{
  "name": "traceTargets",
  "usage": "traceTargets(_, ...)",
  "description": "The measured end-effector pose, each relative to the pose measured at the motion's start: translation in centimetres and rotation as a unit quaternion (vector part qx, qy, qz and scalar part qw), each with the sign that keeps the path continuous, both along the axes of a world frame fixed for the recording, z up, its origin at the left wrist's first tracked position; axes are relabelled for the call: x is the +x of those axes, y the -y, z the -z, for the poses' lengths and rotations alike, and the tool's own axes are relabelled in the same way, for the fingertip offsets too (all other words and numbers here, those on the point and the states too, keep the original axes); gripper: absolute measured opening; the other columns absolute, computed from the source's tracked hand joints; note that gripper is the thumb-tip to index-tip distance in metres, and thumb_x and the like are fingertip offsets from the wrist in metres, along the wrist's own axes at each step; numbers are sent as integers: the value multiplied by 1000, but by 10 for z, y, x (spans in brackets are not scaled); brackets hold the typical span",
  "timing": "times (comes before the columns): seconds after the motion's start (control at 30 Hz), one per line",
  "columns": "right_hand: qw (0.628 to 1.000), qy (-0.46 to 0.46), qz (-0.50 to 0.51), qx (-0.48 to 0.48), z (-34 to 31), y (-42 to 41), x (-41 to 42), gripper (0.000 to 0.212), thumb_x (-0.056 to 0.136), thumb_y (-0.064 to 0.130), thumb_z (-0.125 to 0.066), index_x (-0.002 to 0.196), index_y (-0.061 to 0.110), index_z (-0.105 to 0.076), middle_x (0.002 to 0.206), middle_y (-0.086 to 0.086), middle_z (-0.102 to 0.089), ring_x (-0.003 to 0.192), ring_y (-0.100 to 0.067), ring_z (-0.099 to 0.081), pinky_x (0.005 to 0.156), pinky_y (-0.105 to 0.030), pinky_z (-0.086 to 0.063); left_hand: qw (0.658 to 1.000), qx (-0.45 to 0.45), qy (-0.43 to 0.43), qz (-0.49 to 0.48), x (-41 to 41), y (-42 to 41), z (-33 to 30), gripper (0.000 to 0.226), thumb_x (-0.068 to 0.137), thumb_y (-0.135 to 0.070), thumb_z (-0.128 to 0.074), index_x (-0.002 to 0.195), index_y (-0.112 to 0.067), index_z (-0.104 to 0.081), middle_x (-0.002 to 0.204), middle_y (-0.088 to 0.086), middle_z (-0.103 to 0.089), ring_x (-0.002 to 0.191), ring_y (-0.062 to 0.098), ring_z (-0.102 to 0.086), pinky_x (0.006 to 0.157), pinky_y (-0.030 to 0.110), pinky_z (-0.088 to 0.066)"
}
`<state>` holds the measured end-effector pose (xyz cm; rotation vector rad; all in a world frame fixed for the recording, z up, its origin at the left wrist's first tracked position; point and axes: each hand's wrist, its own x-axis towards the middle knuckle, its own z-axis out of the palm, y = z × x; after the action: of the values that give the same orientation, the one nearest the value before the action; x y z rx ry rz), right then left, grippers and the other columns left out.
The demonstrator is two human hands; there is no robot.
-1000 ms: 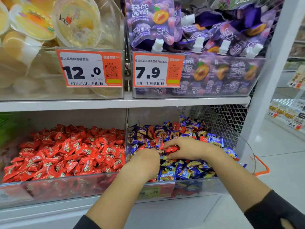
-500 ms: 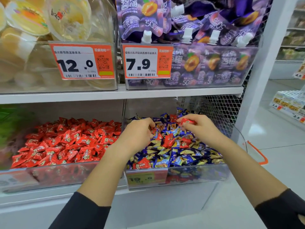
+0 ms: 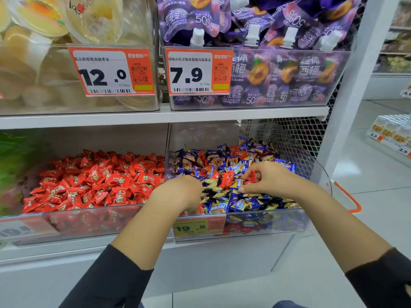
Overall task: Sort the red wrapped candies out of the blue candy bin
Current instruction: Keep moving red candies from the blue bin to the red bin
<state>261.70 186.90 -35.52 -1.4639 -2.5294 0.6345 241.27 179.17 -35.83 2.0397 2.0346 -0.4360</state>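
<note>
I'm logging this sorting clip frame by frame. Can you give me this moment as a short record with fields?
setting: shop shelf with clear bins
blue candy bin: lower shelf, right; blue and yellow wrapped candies with some red ones mixed in
red candy bin: lower shelf, left of it; red wrapped candies only
right hand: over the blue candy bin, pinching a red candy
left hand: at the blue bin's front left, fingers curled down into the candies; what it holds is hidden
stray red candy: between the hands, not yet picked
</note>
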Motion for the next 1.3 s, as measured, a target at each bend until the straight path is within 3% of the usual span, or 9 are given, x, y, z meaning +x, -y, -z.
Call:
traceTargets(0.17,999,3,-21,-26,0,-3,-1,34,72,53,-76,94,29,-65,66,6,-52,59,-11,-49,59,-29,-40,999,-37,-6,-3,1,-3,6,29,81,1,-49,59,-11,-35,60,2,-30,53,17,-25,47,25,-24)
traceTargets(0.3,1000,13,-18,-14,1,-6,-1,27,76,46,-76,90,25,-64,68,3,-55,60,-12,-49,60,-28,-40,997,10,76,-14,-4,-6,6,15,89,-18,-59,79,-6,-60,74,4,-52,65,20,-46,51,24,-35)
traceTargets(0.43,999,2,5,48,3,-8,-5,16,88,25,-63,83,10,-60,75,-8,-63,55,-15,-46,55,-30,-41,992,58,113,-20,-7,-8,0,23,92,-24,-53,76,-10,-44,65,2,-40,56,16,-36,48,25,-29)
traceTargets(0.73,999,-12,37,27,-3,-4,-8,10,86,10,-57,84,16,-50,75,-1,-55,51,-12,-43,46,-23,-33,999,20,43,-6,3,-10,18,26,86,-17,-63,69,-11,-43,63,1,-38,56,18,-35,53,29,-33)
traceTargets(0.8,996,-47,47,53,-4,-3,-12,7,91,13,-52,87,18,-50,72,-1,-54,51,-12,-42,47,-24,-32,999,16,52,-3,2,-12,20,9,86,-16,-64,83,-11,-57,76,4,-55,66,21,-49,59,30,-44)
traceTargets(0.9,993,-81,55,66,-6,-1,-22,12,95,24,-47,94,15,-53,69,-1,-52,54,-13,-42,51,-28,-33,996,27,79,-30,-3,-14,14,31,92,-23,-59,117,-5,-60,103,8,-63,88,23,-57,74,32,-49)
traceTargets(1.1,981,-112,75,143,-2,-11,-38,47,99,44,-41,68,13,-60,49,0,-47,48,-16,-46,54,-29,-36,969,157,154,-107,1,-22,2,43,96,-37,-42,125,-6,-45,118,13,-57,103,30,-55,76,32,-42)
traceTargets(1.2,992,-75,41,97,3,-23,-31,29,99,25,-42,107,23,-70,62,7,-59,45,-13,-45,49,-27,-38,950,214,184,-136,14,-29,2,19,90,-31,-45,90,-15,-53,82,0,-55,84,27,-55,66,30,-38)
traceTargets(1.3,999,33,-28,25,8,-24,-25,48,89,17,-49,133,36,-54,113,3,-67,81,-22,-66,70,-31,-53,936,228,219,-154,22,-40,1,10,87,-23,-44,82,-18,-51,78,0,-54,82,26,-55,66,31,-39)
